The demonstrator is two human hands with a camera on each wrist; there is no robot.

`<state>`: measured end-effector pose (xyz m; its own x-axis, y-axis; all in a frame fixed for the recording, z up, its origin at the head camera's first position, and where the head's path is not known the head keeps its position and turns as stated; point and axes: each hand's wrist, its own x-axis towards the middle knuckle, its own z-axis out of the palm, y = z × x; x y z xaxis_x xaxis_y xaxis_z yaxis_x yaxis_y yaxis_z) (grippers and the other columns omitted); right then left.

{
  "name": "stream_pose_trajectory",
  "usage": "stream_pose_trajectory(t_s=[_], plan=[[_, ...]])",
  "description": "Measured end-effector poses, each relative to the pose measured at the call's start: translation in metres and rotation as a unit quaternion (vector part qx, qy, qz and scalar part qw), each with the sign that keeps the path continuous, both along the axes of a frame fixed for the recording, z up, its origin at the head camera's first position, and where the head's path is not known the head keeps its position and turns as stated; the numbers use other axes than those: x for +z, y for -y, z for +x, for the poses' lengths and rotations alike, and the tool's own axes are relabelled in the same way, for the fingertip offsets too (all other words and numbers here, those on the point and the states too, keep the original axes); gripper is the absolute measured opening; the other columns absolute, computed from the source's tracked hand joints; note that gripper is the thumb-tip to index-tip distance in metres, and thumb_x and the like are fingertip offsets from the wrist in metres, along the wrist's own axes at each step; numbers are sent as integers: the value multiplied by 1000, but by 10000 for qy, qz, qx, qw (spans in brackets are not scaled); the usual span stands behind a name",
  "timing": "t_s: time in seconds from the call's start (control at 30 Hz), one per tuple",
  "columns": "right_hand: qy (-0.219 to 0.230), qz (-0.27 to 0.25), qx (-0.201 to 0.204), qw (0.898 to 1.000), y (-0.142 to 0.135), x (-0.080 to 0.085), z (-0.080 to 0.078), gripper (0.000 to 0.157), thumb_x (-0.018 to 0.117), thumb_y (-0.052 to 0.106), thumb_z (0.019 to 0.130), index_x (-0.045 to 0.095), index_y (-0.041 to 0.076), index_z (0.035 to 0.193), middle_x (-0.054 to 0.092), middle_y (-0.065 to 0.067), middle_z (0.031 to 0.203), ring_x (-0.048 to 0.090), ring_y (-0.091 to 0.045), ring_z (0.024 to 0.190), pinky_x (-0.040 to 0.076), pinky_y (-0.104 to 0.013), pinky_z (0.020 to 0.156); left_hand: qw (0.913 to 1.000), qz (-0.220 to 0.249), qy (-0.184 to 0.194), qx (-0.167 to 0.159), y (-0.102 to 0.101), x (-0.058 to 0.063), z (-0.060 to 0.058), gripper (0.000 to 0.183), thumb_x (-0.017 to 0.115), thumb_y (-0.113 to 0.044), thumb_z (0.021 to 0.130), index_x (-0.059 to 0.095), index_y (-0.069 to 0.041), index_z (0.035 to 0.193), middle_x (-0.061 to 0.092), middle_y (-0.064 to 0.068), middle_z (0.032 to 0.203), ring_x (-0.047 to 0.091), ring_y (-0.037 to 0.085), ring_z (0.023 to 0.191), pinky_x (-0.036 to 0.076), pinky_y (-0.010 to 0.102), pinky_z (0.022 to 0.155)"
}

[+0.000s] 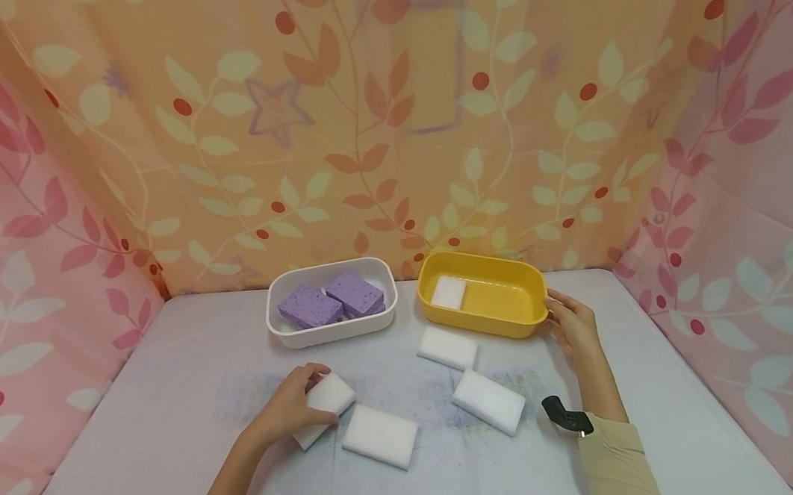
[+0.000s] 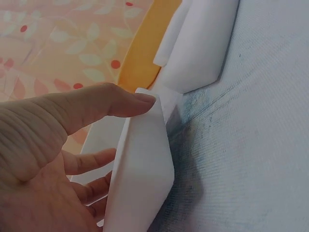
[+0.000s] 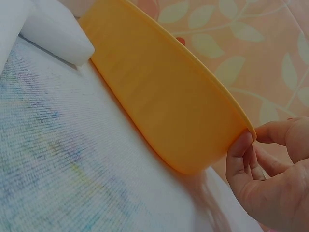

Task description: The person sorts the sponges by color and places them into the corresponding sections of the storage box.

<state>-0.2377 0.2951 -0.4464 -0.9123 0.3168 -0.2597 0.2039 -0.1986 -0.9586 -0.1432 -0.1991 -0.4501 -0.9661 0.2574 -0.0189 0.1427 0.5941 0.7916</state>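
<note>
My left hand [image 1: 286, 410] grips a white sponge [image 1: 332, 394] at the front left, thumb on one edge and fingers on the other. In the left wrist view that sponge [image 2: 143, 154] stands tilted over the cloth. Beside it lies another white sponge [image 1: 381, 435]. My right hand [image 1: 573, 323] pinches the right rim of a yellow tub [image 1: 488, 319], thumb and fingers on either side of the rim in the right wrist view. Inside the tub, at its left end, is one white sponge [image 1: 449, 292].
Two more white sponges, one [image 1: 447, 347] just before the yellow tub and one [image 1: 489, 402] nearer me, lie on the white cloth [image 1: 196, 407]. A white tub [image 1: 333, 330] with purple sponges [image 1: 310, 306] stands back left. Patterned curtains [image 1: 379, 166] enclose the back and sides.
</note>
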Motion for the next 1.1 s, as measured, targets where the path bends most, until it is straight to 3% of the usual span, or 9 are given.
stream_pose_trajectory(t_s=[0.43, 0.87, 1.1], plan=[[-35, 39, 5, 10000, 0, -1, 1, 59, 60, 14, 108, 39, 1, 161, 57, 5, 113, 58, -8, 91, 54, -12, 76, 9997, -79, -171, 133, -5, 3, 2, 75, 97, -6, 67, 61, 6, 131, 62, 16, 116, 60, 31, 105, 52, 42, 92], [17, 18, 23, 10000, 0, 1, -1, 59, 60, 15, 108, 39, 3, 162, 55, 6, 115, 58, -5, 87, 55, -11, 77, 9991, -128, -377, 128, -10, 9, -3, 76, 97, -10, 69, 60, 6, 134, 62, 18, 120, 59, 32, 106, 52, 40, 88], [28, -71, 19, 10000, -1, 2, -1, 59, 60, 14, 108, 39, 3, 162, 60, 10, 105, 58, -4, 85, 54, -12, 74, 9992, -155, -362, 96, -18, 16, -6, 77, 95, -10, 71, 59, 8, 136, 62, 20, 124, 58, 32, 110, 52, 43, 93]])
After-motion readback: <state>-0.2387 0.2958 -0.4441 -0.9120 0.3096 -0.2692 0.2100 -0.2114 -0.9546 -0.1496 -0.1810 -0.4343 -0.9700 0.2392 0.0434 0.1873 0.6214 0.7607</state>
